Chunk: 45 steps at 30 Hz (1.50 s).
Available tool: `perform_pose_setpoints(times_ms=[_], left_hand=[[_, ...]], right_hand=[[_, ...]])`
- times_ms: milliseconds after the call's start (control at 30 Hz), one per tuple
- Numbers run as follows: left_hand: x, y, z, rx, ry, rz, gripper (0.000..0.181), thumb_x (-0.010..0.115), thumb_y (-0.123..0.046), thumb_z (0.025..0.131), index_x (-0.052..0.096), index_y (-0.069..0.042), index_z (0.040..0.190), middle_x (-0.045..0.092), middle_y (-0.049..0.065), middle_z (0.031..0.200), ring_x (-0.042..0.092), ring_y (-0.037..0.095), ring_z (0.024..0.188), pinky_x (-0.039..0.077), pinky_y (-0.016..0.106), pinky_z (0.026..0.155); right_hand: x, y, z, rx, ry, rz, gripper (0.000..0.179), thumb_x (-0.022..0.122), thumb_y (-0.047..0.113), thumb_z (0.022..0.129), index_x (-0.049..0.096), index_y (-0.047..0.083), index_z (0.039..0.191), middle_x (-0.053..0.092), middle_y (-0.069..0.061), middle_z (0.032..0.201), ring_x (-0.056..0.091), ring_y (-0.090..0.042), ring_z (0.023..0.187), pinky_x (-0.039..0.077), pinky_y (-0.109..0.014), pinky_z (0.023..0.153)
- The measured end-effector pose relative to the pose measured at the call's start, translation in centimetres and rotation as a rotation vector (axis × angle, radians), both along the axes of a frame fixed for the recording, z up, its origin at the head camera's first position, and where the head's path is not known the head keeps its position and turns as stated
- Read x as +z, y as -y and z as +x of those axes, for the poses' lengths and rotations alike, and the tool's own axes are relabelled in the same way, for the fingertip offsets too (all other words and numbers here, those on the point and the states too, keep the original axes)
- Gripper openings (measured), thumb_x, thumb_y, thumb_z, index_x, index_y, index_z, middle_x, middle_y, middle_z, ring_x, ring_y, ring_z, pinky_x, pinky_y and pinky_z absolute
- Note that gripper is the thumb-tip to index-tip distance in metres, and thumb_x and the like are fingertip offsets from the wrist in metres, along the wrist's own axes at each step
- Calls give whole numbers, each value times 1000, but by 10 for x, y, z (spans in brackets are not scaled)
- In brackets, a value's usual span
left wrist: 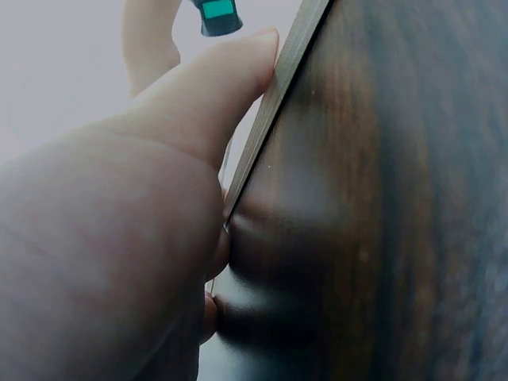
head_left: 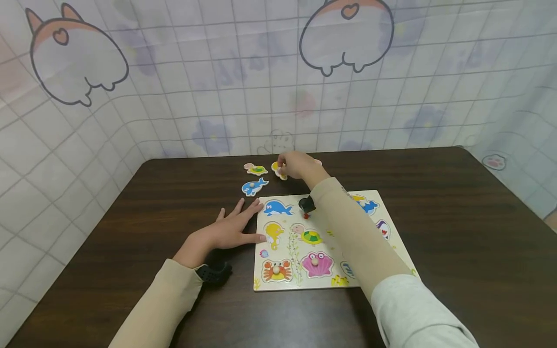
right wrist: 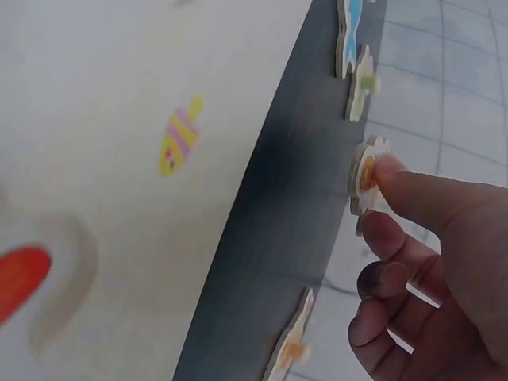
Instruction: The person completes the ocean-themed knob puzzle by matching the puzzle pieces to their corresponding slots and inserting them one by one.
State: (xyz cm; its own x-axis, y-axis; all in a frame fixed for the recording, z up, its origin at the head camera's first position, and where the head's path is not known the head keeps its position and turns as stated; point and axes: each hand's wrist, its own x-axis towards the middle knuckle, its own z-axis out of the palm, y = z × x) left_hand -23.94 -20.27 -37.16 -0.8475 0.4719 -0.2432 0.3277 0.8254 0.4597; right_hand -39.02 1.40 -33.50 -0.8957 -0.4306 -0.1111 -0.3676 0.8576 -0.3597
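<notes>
A wooden puzzle board [head_left: 283, 285] with sea-animal pictures lies on the dark table. My left hand [head_left: 235, 228] rests at its left edge with the fingers spread; in the left wrist view the thumb [left wrist: 238, 67] touches that edge. Beyond the far edge, my right hand [head_left: 298, 166] pinches a yellow puzzle piece [right wrist: 365, 173] between thumb and index finger, the piece being partly covered. Beside it lie a turtle piece [head_left: 257, 170] and a blue whale piece [head_left: 252, 187]. Another piece [right wrist: 292, 349], pale with a knob, shows past the board in the right wrist view.
A crab piece [head_left: 277, 272] and a pink shell piece [head_left: 317, 265] sit in the board's front row. My right forearm [head_left: 361, 232] crosses over the board and hides part of it. Behind the table [head_left: 457, 217] hangs a white checked cloth [head_left: 243, 101].
</notes>
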Motion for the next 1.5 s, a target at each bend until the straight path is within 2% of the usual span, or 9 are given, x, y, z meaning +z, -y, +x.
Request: perform_pose_setpoints(times_ms=[433, 700, 1167, 1300, 1500], left_hand=[[1, -2, -4, -13, 5, -2, 96, 64, -59, 96, 15, -18, 167, 4, 6, 172, -9, 39, 155, -8, 74, 112], [-1, 0, -5, -17, 0, 13, 95, 63, -60, 96, 15, -17, 167, 5, 6, 172, -8, 39, 155, -7, 74, 112], [-3, 1, 0, 3, 9, 3, 99, 64, -64, 94, 14, -19, 167, 3, 4, 172, -10, 37, 155, -9, 73, 113], [-3, 1, 1, 4, 5, 9, 99, 64, -64, 93, 15, -18, 167, 4, 5, 172, -10, 38, 155, -9, 73, 112], [-1, -2, 1, 0, 1, 13, 99, 65, -63, 93, 16, -17, 166, 5, 5, 172, -9, 38, 155, -9, 73, 112]], right_hand=[[8, -25, 13, 23, -38, -18, 20, 64, 28, 103, 66, 12, 116, 64, -6, 107, 57, -24, 92, 46, -39, 78], [11, -33, 23, 64, -53, -58, 20, 68, 28, 101, 67, 12, 113, 64, -6, 105, 58, -23, 90, 48, -38, 78], [13, -38, 51, 151, -131, -78, 16, 72, 27, 99, 69, 14, 106, 63, -3, 93, 56, -20, 84, 45, -33, 70], [14, -39, 60, 179, -153, -91, 15, 73, 28, 98, 71, 15, 104, 63, -1, 89, 56, -19, 81, 45, -34, 73], [18, -42, 74, 225, -144, -130, 16, 75, 29, 97, 71, 15, 103, 65, 1, 88, 58, -17, 80, 48, -32, 73]])
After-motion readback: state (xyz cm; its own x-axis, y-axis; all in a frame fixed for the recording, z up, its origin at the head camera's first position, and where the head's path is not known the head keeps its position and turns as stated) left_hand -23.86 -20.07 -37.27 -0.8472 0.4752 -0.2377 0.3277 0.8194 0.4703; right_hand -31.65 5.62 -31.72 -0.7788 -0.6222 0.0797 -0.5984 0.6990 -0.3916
